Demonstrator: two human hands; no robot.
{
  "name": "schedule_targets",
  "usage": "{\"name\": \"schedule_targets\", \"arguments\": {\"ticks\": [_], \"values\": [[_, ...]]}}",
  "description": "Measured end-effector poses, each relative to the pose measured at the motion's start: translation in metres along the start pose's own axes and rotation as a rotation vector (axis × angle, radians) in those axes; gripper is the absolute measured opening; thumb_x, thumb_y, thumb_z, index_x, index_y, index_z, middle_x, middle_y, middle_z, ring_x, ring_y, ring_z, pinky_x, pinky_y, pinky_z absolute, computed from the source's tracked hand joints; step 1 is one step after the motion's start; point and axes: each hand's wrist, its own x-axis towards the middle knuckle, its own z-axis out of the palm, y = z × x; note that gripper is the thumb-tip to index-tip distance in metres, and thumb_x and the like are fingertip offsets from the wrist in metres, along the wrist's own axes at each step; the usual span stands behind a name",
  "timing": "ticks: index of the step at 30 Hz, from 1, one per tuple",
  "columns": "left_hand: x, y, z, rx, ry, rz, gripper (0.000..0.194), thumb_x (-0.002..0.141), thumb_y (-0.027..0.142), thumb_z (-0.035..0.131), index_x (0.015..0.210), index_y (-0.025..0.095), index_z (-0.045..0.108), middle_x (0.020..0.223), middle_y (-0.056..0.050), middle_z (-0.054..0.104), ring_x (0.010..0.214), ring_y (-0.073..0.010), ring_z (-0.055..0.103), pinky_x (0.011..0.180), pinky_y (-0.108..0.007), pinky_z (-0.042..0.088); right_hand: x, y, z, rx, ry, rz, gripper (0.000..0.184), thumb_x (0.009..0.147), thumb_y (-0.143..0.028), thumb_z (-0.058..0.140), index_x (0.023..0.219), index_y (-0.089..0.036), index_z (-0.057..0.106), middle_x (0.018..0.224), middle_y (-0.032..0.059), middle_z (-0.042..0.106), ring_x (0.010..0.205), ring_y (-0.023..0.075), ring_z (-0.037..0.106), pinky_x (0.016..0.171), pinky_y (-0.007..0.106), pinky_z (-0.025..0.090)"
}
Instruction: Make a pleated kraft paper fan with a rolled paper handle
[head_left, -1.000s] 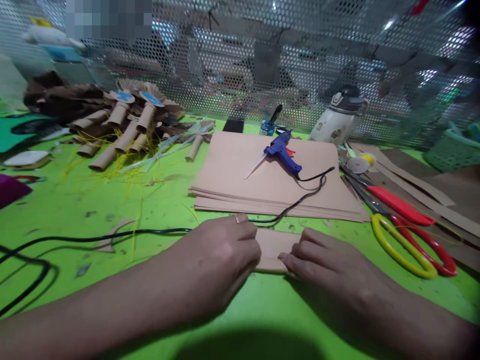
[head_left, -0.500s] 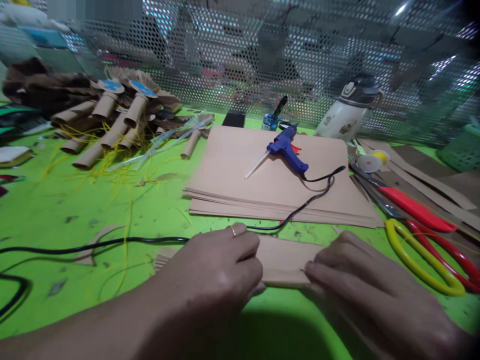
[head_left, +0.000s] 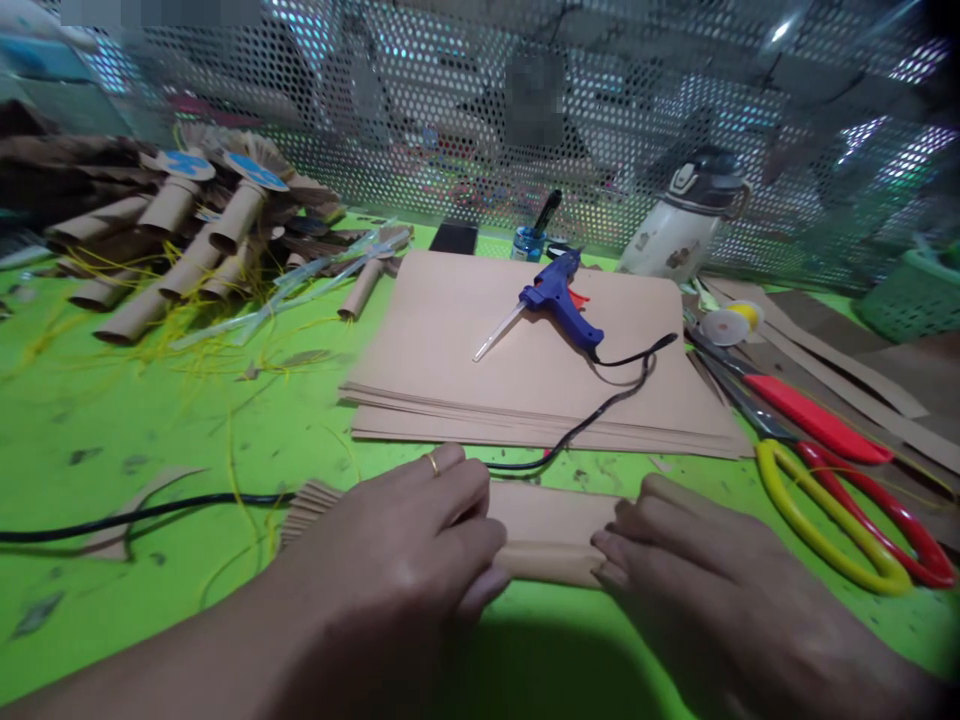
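A strip of brown paper (head_left: 555, 515) lies on the green tabletop between my hands, its near edge folded over. My left hand (head_left: 427, 540), a ring on one finger, is closed on the strip's left part. To the left of that hand fanned, fringed paper (head_left: 311, 510) sticks out; whether it belongs to the same strip is hidden. Curled fingers of my right hand (head_left: 675, 560) pinch the right end. Just beyond lies a stack of brown paper sheets (head_left: 450, 340), with a blue hot glue gun (head_left: 562, 305) on top.
Red-and-yellow-handled scissors (head_left: 832, 500) lie at right, beside a thread spool (head_left: 731, 322) and paper strips. Paper tubes (head_left: 191, 260) with yellow fibres pile up at left. A black cord (head_left: 187, 505) crosses behind my left hand. A white bottle (head_left: 675, 230) stands before the perforated metal screen (head_left: 450, 120).
The view has shifted slightly. More of the fanned paper shows left of my left hand, and the strip's near edge appears folded over more. Both hands keep hold of the strip.
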Motion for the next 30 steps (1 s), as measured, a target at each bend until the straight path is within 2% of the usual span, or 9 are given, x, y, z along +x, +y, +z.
{"name": "schedule_targets", "arguments": {"ticks": [3, 6, 11, 15, 17, 20, 22, 25, 30], "values": [[0.001, 0.003, -0.003, 0.056, -0.031, -0.004, 0.015, 0.090, 0.027, 0.052, 0.087, 0.019, 0.064, 0.080, -0.006, 0.056, 0.069, -0.0178, 0.045, 0.059, -0.031, 0.036, 0.000, 0.000, -0.001, 0.077, -0.018, 0.049, 0.021, 0.093, -0.011, 0.042, 0.084, -0.017, 0.060, 0.069, 0.0075, 0.060, 0.061, 0.0189, 0.049, 0.051, 0.034, 0.041], [0.001, 0.001, -0.001, 0.130, -0.044, 0.064, 0.009, 0.084, 0.017, 0.053, 0.079, 0.020, 0.060, 0.076, -0.005, 0.055, 0.064, -0.0170, 0.042, 0.054, -0.031, 0.028, -0.002, 0.000, 0.001, 0.147, -0.081, 0.127, 0.021, 0.093, -0.010, 0.045, 0.081, -0.016, 0.062, 0.070, 0.0062, 0.057, 0.063, 0.0172, 0.048, 0.052, 0.032, 0.037], [-0.002, -0.004, 0.006, 0.180, 0.035, 0.152, 0.010, 0.081, 0.012, 0.053, 0.076, 0.019, 0.059, 0.071, -0.004, 0.054, 0.061, -0.0160, 0.038, 0.053, -0.031, 0.020, -0.009, 0.004, 0.001, 0.204, -0.166, 0.214, 0.019, 0.095, -0.015, 0.048, 0.085, -0.017, 0.063, 0.076, 0.0056, 0.056, 0.068, 0.0160, 0.051, 0.056, 0.031, 0.039], [-0.004, -0.007, 0.008, 0.181, 0.055, 0.157, 0.012, 0.084, 0.015, 0.052, 0.075, 0.019, 0.059, 0.072, -0.004, 0.054, 0.062, -0.0163, 0.037, 0.053, -0.032, 0.019, -0.014, 0.008, -0.006, 0.041, -0.189, 0.121, 0.016, 0.097, -0.020, 0.047, 0.097, -0.019, 0.063, 0.085, 0.0082, 0.062, 0.073, 0.0193, 0.055, 0.058, 0.032, 0.042], [-0.004, -0.007, 0.008, 0.167, 0.055, 0.159, 0.014, 0.086, 0.017, 0.051, 0.075, 0.019, 0.059, 0.072, -0.004, 0.053, 0.063, -0.0166, 0.037, 0.054, -0.032, 0.019, -0.015, 0.008, -0.010, -0.067, -0.177, 0.023, 0.025, 0.099, -0.022, 0.038, 0.104, -0.018, 0.062, 0.087, 0.0107, 0.065, 0.073, 0.0213, 0.056, 0.058, 0.034, 0.043], [-0.003, -0.004, 0.003, 0.114, 0.020, 0.127, 0.018, 0.089, 0.020, 0.050, 0.075, 0.019, 0.060, 0.073, -0.004, 0.053, 0.065, -0.0171, 0.039, 0.054, -0.032, 0.020, -0.013, 0.002, -0.015, -0.125, -0.146, -0.087, 0.042, 0.101, -0.020, 0.019, 0.102, -0.016, 0.061, 0.080, 0.0120, 0.068, 0.067, 0.0220, 0.056, 0.058, 0.036, 0.046], [-0.003, -0.001, -0.002, 0.040, -0.040, 0.088, 0.016, 0.089, 0.018, 0.051, 0.077, 0.019, 0.062, 0.074, -0.003, 0.052, 0.067, -0.0167, 0.040, 0.056, -0.032, 0.022, -0.013, -0.004, -0.015, -0.124, -0.112, -0.098, 0.042, 0.101, -0.023, 0.020, 0.097, -0.016, 0.061, 0.073, 0.0106, 0.067, 0.064, 0.0216, 0.055, 0.057, 0.036, 0.047], [-0.004, 0.002, -0.008, -0.077, -0.095, 0.070, 0.018, 0.088, 0.012, 0.049, 0.084, 0.020, 0.064, 0.075, -0.002, 0.053, 0.068, -0.0157, 0.042, 0.058, -0.031, 0.025, -0.016, -0.013, -0.011, -0.069, -0.117, 0.003, 0.037, 0.101, -0.024, 0.028, 0.082, -0.020, 0.059, 0.067, 0.0060, 0.063, 0.059, 0.0186, 0.053, 0.052, 0.032, 0.044], [-0.007, 0.001, -0.010, -0.134, -0.126, 0.039, 0.026, 0.090, 0.014, 0.041, 0.087, 0.023, 0.066, 0.074, -0.001, 0.054, 0.067, -0.0156, 0.045, 0.057, -0.029, 0.027, -0.026, -0.016, -0.005, 0.073, -0.319, 0.271, 0.022, 0.096, -0.016, 0.041, 0.080, -0.021, 0.056, 0.073, 0.0014, 0.057, 0.059, 0.0140, 0.050, 0.050, 0.027, 0.036]]}}
